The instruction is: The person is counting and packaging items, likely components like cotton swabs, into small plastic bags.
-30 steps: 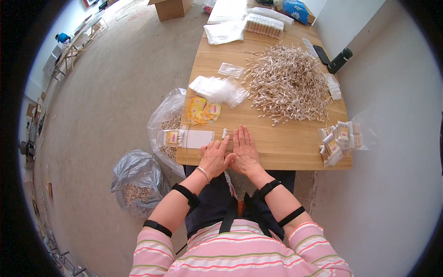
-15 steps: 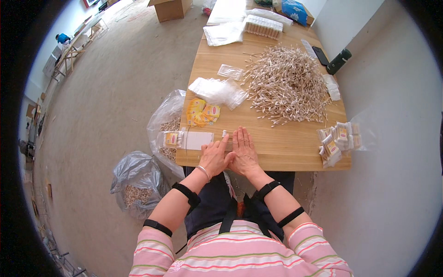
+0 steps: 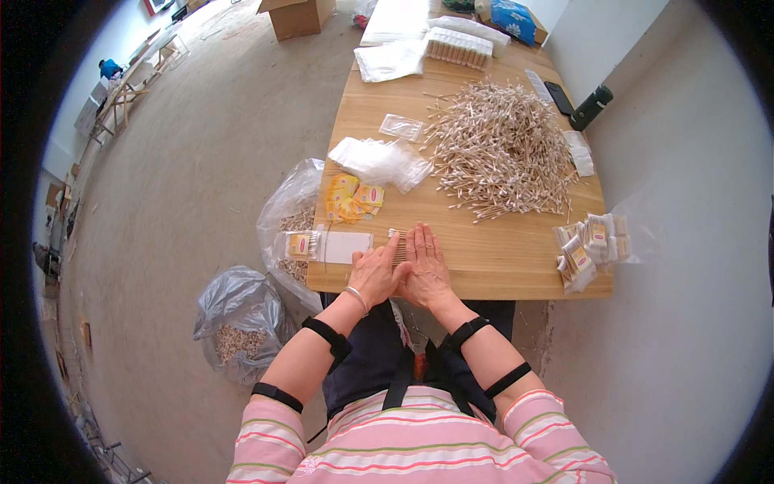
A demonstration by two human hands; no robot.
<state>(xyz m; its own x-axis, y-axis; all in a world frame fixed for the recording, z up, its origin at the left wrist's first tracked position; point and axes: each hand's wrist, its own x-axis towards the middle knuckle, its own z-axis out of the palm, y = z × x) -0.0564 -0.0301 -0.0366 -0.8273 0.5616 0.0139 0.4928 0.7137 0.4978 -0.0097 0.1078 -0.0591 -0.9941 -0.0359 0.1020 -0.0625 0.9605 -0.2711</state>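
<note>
A small row of cotton swabs (image 3: 400,246) lies on the table near its front edge, between my two hands. My right hand (image 3: 426,266) rests flat along the row's right side, fingers stretched and side by side. On the other side is my left hand (image 3: 375,273), its index finger extended against the swabs, the other fingers bent and partly hidden. The thumbs meet at the near end, covering that part of the row. Left of my hands lies a white card (image 3: 348,247), with a filled clear packet of swabs (image 3: 301,244) at its far left end.
A big heap of loose swabs (image 3: 504,149) covers the table's right side. Clear bags (image 3: 379,161) and yellow cards (image 3: 348,198) lie at left. Filled packets (image 3: 584,250) sit at the right corner. A dark green bottle (image 3: 592,106) and phone (image 3: 558,97) are by the wall.
</note>
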